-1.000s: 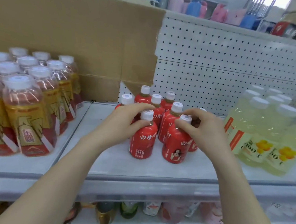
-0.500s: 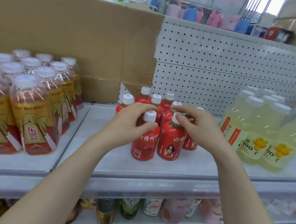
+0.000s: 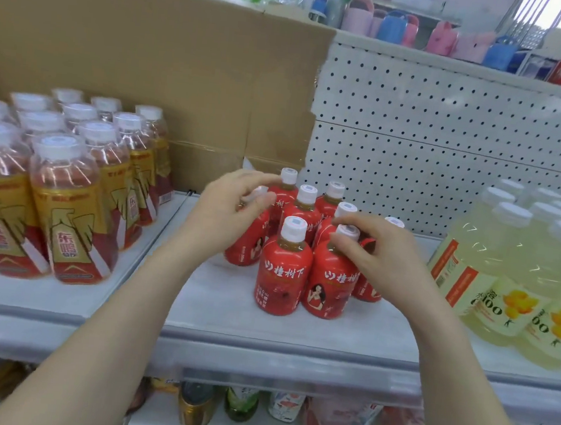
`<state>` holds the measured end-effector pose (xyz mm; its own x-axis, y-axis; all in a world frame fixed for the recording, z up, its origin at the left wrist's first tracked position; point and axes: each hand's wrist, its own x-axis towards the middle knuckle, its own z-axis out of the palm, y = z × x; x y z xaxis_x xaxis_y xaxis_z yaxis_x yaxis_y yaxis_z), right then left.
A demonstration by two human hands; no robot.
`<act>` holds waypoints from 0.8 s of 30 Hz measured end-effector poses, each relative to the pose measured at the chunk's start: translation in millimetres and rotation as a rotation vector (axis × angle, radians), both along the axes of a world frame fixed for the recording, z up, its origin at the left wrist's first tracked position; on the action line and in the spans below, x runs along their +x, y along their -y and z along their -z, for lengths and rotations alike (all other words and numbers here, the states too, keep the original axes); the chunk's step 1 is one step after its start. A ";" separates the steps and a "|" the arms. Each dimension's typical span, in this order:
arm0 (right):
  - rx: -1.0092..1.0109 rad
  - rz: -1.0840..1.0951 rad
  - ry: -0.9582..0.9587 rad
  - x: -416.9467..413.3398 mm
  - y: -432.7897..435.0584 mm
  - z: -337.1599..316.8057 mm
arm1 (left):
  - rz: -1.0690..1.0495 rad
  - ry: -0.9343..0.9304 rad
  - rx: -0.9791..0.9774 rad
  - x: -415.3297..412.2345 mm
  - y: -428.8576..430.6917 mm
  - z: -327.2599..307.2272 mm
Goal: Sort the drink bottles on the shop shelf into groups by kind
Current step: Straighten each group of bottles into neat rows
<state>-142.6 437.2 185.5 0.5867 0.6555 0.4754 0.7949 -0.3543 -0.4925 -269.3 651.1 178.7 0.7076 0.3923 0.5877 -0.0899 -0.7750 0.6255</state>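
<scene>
both your left hand (image 3: 227, 214) and right hand (image 3: 381, 256) pinch caps among packed red bottles (image 3: 283, 274); jerk one and neighbours topple.

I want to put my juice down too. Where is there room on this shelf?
Bare shelf lies in front of the red bottles, and in the gaps between them and the gold-labelled bottles on the left and the yellow bottles on the right. The red cluster is packed tight.

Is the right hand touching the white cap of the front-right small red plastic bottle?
Touching. The head view shows the right hand pinching the white cap of the front-right small red plastic bottle, with no gap visible.
</scene>
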 end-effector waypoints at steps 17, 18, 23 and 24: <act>-0.014 -0.015 0.014 4.5 -0.4 4.8 | -0.002 -0.272 -0.137 -49.8 -3.0 -6.3; -0.007 -0.010 0.012 4.4 -1.0 5.2 | -0.024 -0.262 -0.129 -50.8 -0.9 -6.4; -0.009 -0.005 0.006 2.8 1.1 2.1 | -0.121 -0.245 -0.077 -51.9 6.7 -5.3; -0.009 0.000 0.016 2.7 2.3 1.2 | -0.134 -0.245 -0.069 -51.5 7.8 -5.0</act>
<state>-139.9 434.9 184.4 0.5789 0.6601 0.4787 0.8028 -0.3587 -0.4762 -320.8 643.3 183.7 0.7642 0.5251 0.3744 0.1711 -0.7249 0.6673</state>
